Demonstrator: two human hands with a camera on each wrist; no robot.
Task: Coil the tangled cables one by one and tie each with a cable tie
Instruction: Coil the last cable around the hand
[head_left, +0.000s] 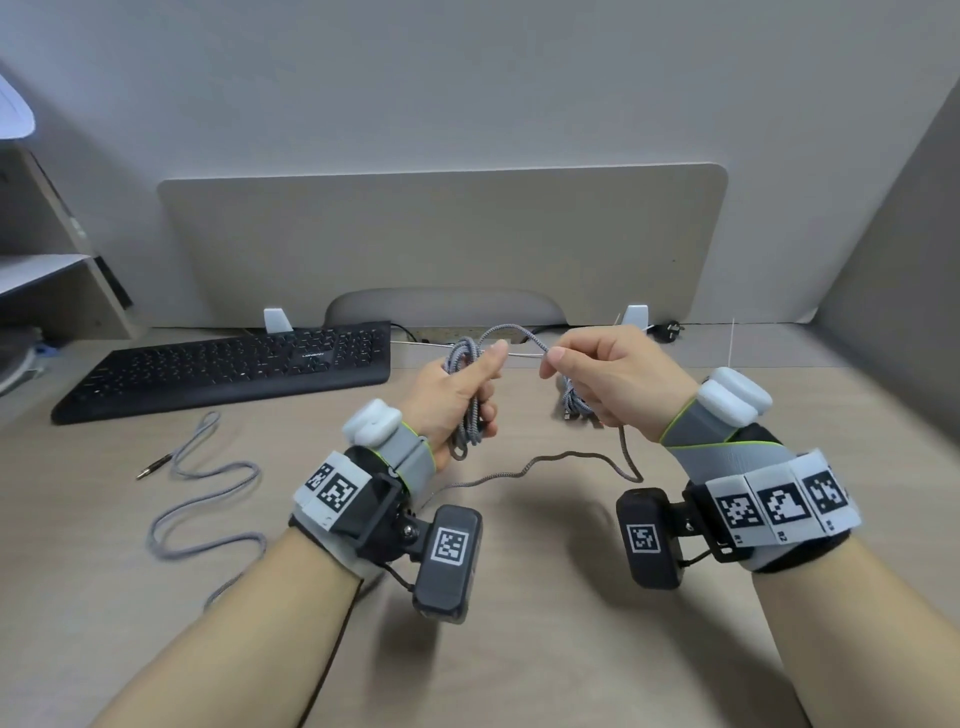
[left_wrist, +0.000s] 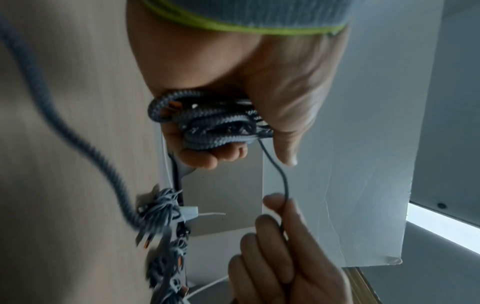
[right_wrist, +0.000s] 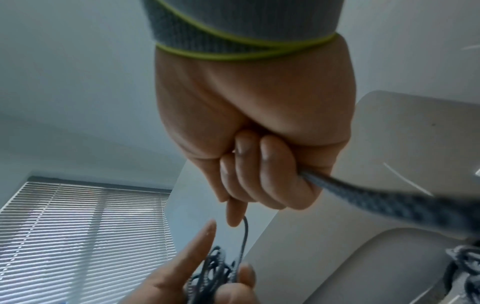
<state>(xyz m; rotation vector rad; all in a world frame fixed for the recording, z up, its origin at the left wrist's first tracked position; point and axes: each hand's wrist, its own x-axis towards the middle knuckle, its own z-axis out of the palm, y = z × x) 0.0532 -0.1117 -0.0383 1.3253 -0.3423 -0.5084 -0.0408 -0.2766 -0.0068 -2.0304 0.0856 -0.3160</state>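
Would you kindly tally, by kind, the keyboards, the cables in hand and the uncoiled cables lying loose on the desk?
Keyboard: 1
Grey cable being coiled: 1
Loose grey cable on the desk: 1
Total: 3
The coiled bundles behind the right hand are too hidden to count.

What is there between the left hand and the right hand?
A short arched stretch of the braided cable spans the gap, running from the coil held by the left hand to the right hand pinching it; the head view shows this best.
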